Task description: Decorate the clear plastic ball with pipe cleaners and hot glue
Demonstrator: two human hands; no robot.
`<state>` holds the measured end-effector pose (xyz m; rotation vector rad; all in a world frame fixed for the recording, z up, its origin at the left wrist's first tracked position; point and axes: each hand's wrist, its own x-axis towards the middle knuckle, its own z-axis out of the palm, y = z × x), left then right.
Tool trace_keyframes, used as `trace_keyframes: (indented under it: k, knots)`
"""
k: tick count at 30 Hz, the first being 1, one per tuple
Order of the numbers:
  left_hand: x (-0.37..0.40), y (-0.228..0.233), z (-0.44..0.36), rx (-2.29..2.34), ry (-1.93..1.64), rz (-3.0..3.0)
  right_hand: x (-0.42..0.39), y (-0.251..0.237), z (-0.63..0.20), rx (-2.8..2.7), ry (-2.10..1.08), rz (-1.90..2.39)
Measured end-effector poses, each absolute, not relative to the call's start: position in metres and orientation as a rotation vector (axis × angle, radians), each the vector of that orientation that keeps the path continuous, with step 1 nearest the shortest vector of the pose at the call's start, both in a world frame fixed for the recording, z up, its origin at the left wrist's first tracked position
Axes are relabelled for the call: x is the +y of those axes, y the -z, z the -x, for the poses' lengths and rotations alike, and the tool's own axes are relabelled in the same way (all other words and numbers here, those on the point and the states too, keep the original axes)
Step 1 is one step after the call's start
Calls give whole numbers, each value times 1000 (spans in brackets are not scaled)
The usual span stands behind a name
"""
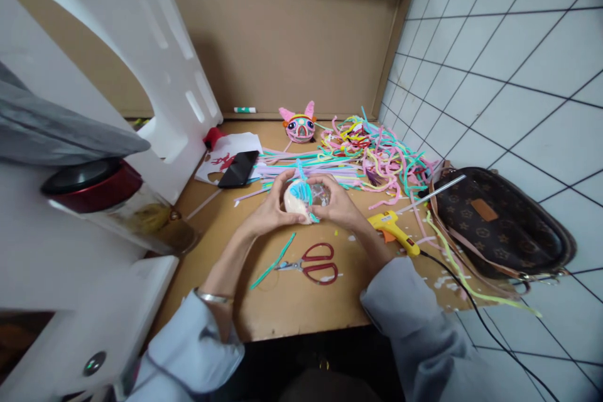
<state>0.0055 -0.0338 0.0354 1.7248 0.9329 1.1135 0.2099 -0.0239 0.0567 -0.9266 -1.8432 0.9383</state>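
A white tiled wall (499, 44) with dark grout is running along the right. A brown cardboard sheet (292, 31) is standing at the back of the wooden table (292, 308), and white foam panels (155, 56) are leaning at left.

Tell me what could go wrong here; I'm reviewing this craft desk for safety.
The yellow glue gun lies on the wooden desk right beside the right hand; if hot, it might burn the hand or scorch nearby pipe cleaners. Its black cord trails off the desk edge and could snag. The red scissors lie close under both wrists.
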Motion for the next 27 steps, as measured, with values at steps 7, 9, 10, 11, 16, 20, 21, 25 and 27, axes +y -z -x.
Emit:
trace_keyframes:
  k: [7, 9, 10, 11, 16, 20, 21, 25, 27]
  knots:
    - [-35, -32, -6, 970, -1151, -2004, -26, -56, -210, -1668, -1175, 864]
    - [-36, -35, -6, 1016, -1167, -2091, -27, -55, -210, -1641, -1238, 850]
    - [-38, -37, -7, 1038, -1162, -2122, -26, -55, -210, -1635, -1262, 846]
    - [-39, -39, -7, 1056, -1145, -2143, -26, -55, -210, -1631, -1276, 841]
    - [-47, -49, -10, 1103, -1034, -2132, -22, -51, -208, -1622, -1215, 790]
    - [-46, -49, -9, 1089, -1033, -2075, -23, -51, -206, -1654, -1182, 794]
    - [-45, -48, -8, 1081, -1034, -2070, -23, -51, -206, -1666, -1179, 798]
    - [-44, -51, -6, 1068, -1005, -2063, -24, -50, -205, -1671, -1179, 773]
    - [-44, -52, -6, 1066, -1003, -2069, -23, -48, -205, -1657, -1187, 755]
